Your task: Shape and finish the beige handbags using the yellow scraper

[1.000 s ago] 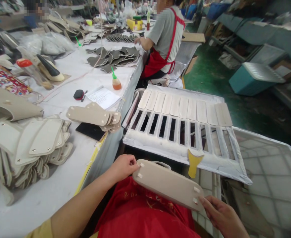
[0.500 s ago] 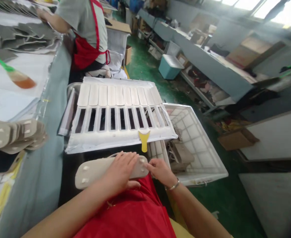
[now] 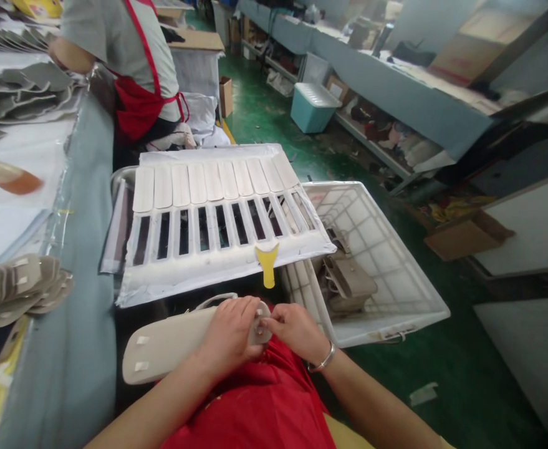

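A long beige piece with rounded ends (image 3: 171, 340), which looks like part of a bag, lies across my lap with small white tabs near its ends. A thin beige strap loop (image 3: 215, 300) shows behind its far edge. My left hand (image 3: 231, 327) is closed over the piece near its right end, fingers over the top and thumb at the near side. At that end, my right hand (image 3: 297, 330) makes a pinch against the surface beside a tab. Whatever is between its fingertips is too small to make out.
Ahead stands a white slotted frame (image 3: 171, 274) bearing a row of beige strips, with a yellow notched tool (image 3: 267, 265) at its front edge. A white crate (image 3: 399, 268) holds beige bags (image 3: 351, 280). Stacked beige pieces (image 3: 30, 287) lie left; a co-worker (image 3: 128, 68) sits beyond.
The beige piece has tilted, its left end now lower and nearer. My left hand has closed further round its right end, and my right hand's pinch has moved slightly left and down.
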The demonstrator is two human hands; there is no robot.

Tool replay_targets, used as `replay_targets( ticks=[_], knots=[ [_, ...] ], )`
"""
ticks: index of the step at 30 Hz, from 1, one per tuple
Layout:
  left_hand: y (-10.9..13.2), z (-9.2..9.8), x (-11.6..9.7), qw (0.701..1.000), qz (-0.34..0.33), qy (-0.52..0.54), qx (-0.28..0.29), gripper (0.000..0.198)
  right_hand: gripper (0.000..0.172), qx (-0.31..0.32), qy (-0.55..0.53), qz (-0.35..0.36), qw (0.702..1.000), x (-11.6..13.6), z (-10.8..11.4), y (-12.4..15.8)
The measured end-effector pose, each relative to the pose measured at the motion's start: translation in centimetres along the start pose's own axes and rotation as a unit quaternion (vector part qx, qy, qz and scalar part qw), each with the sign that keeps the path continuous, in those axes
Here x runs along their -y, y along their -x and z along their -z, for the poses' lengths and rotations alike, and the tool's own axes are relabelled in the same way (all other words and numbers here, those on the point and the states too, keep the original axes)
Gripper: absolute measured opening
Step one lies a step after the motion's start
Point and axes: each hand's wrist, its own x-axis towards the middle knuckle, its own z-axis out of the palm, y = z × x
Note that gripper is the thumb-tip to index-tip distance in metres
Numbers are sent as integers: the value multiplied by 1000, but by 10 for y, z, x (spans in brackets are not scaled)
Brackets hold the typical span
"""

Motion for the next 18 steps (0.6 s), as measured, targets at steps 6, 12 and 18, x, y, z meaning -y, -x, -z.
replay_targets(
  ticks=[6,12,18],
  knots=[
    [-1,-8,4,1000,3,-18,-7,70,27,18,22,0,1000,1,4,-1],
    [1,-3,2,1000,-1,-22,12,70,25,29,44,13,999,6,8,-2],
    [-1,2,1,1000,-4,-22,18,66,27,44,55,5,998,11,12,-4]
  ],
)
